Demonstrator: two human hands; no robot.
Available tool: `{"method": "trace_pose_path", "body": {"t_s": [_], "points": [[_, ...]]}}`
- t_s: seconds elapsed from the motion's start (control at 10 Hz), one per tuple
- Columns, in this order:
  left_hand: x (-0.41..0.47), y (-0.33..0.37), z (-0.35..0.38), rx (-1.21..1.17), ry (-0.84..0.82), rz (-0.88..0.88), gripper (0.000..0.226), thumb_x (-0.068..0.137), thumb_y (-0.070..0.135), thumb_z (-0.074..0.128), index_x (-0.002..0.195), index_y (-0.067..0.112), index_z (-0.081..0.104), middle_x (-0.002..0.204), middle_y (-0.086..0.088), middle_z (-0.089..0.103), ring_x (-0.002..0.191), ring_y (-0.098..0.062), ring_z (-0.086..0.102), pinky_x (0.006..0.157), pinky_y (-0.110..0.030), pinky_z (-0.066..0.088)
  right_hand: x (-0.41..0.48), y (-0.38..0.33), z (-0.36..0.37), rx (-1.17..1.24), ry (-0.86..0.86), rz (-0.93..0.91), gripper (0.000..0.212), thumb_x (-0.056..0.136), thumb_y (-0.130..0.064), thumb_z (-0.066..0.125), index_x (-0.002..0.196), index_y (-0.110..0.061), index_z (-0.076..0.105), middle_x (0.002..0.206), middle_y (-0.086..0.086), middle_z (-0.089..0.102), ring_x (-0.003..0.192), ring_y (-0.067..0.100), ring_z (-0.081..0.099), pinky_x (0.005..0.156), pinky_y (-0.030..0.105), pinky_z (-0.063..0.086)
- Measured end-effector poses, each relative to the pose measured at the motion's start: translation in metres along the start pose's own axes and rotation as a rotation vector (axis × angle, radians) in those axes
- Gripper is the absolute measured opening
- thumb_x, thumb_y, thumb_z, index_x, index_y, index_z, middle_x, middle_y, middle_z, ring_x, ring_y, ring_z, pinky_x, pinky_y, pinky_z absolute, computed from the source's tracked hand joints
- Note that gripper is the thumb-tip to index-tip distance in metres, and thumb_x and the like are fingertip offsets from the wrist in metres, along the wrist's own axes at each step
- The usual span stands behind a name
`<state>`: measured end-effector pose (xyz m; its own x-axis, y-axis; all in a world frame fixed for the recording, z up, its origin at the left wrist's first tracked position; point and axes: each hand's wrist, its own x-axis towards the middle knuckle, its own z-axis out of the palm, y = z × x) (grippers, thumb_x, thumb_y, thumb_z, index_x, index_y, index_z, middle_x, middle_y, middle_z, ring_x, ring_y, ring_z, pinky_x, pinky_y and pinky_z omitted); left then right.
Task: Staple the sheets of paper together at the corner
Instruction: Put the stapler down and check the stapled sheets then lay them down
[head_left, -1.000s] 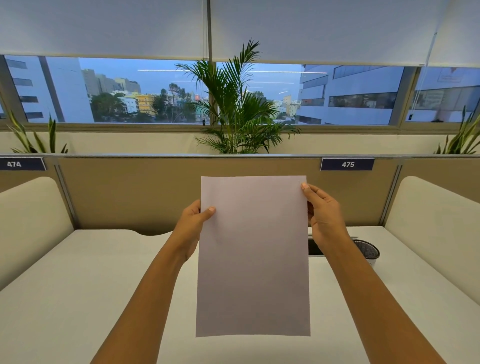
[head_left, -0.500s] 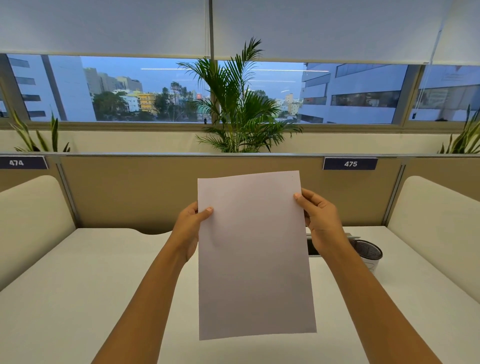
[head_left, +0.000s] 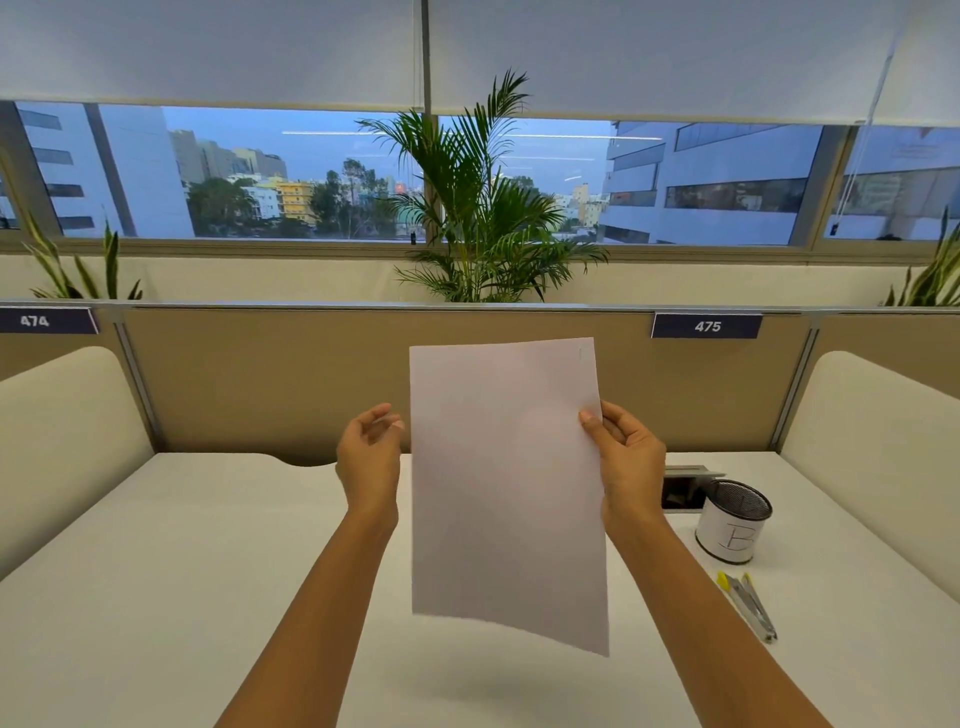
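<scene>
Left hand (head_left: 370, 457) has released the sheets (head_left: 506, 488); right hand (head_left: 626, 462) holds.

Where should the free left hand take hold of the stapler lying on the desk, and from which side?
Judging by its pose, grip the stapler across its long body near the middle, coming from above. It lies flat on the desk, in front of the mesh cup, so only its top and sides are open. The left hand must reach across the sheets.
</scene>
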<state>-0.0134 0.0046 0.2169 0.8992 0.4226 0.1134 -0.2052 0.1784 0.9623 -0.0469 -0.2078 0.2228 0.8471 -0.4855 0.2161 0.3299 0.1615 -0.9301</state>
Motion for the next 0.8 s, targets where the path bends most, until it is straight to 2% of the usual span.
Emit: {"method": "trace_pose_path", "body": {"t_s": [0.1,0.2,0.3,0.4,0.5,0.6,0.7,0.8], "points": [[-0.013,0.000,0.006,0.145,-0.194,0.146,0.040,0.080,0.017,0.069,0.117,0.022,0.054,0.118,0.002,0.059,0.113,-0.017,0.056,0.085,-0.023,0.046,-0.004,0.003,0.014,0.015,0.031,-0.056,0.012,0.085,-0.021,0.064,0.097,-0.023,0.067,0.094,-0.003,0.072,0.093,0.021,0.069,0.084,0.038,0.056],[-0.042,0.000,0.013,0.407,-0.775,0.176,0.080,0.070,0.033,0.077,0.135,0.039,0.031,0.134,0.020,0.038,0.122,-0.002,0.042,0.099,-0.023,0.038,-0.010,0.008,0.034,-0.041,-0.008,-0.096,0.009,0.089,-0.027,0.059,0.089,-0.035,0.058,0.095,-0.004,0.070,0.087,0.017,0.069,0.074,0.032,0.058],[-0.068,-0.013,0.039,0.524,-0.835,0.156,0.082,0.076,0.036,0.070,0.138,0.034,0.016,0.136,0.016,0.036,0.128,-0.005,0.038,0.106,-0.030,0.035,-0.017,0.011,0.054,-0.121,-0.027,-0.099,0.009,0.092,-0.031,0.053,0.098,-0.034,0.049,0.096,-0.010,0.063,0.085,0.011,0.064,0.076,0.029,0.056],[-0.069,-0.005,0.036,1.208,-0.669,0.312,0.054,0.087,0.021,0.059,0.126,-0.007,0.033,0.113,-0.024,0.047,0.127,-0.027,0.042,0.105,-0.029,0.036,-0.027,0.016,0.073,-0.101,-0.077,-0.047,0.013,0.093,-0.026,0.051,0.105,-0.031,0.047,0.103,-0.009,0.059,0.095,0.013,0.061,0.086,0.032,0.053],[-0.072,-0.025,0.043,0.470,-0.458,0.106,0.043,0.094,0.020,0.046,0.137,0.018,0.037,0.128,-0.006,0.055,0.120,-0.023,0.052,0.092,-0.025,0.048,-0.033,0.023,0.084,-0.077,-0.178,-0.001,0.014,0.092,-0.024,0.053,0.102,-0.033,0.048,0.107,-0.008,0.059,0.099,0.014,0.060,0.086,0.033,0.054],[-0.050,-0.035,0.020,0.402,-0.341,0.184,0.025,0.096,0.029,0.041,0.118,0.034,0.053,0.106,0.002,0.065,0.092,-0.013,0.063,0.072,-0.013,0.052,-0.027,0.030,0.083,-0.100,-0.340,0.002,0.016,0.089,-0.030,0.058,0.100,-0.039,0.050,0.111,-0.012,0.060,0.106,0.012,0.059,0.089,0.029,0.053],[-0.028,-0.029,0.009,0.408,-0.297,0.221,0.028,0.098,0.019,0.036,0.115,0.030,0.055,0.106,0.005,0.061,0.086,-0.003,0.059,0.075,-0.018,0.051,-0.010,0.041,0.069,-0.158,-0.354,-0.002,0.030,0.086,-0.040,0.060,0.114,-0.039,0.049,0.117,-0.022,0.056,0.110,0.003,0.054,0.084,0.017,0.046],[0.002,-0.022,-0.012,0.376,-0.334,0.131,0.038,0.096,0.009,0.037,0.132,0.017,0.047,0.127,-0.003,0.058,0.112,-0.020,0.056,0.097,-0.040,0.047,0.011,0.064,0.046,-0.272,-0.257,0.108,0.057,0.080,-0.051,0.061,0.131,-0.036,0.040,0.143,-0.010,0.042,0.131,0.012,0.039,0.096,0.027,0.036]]}}
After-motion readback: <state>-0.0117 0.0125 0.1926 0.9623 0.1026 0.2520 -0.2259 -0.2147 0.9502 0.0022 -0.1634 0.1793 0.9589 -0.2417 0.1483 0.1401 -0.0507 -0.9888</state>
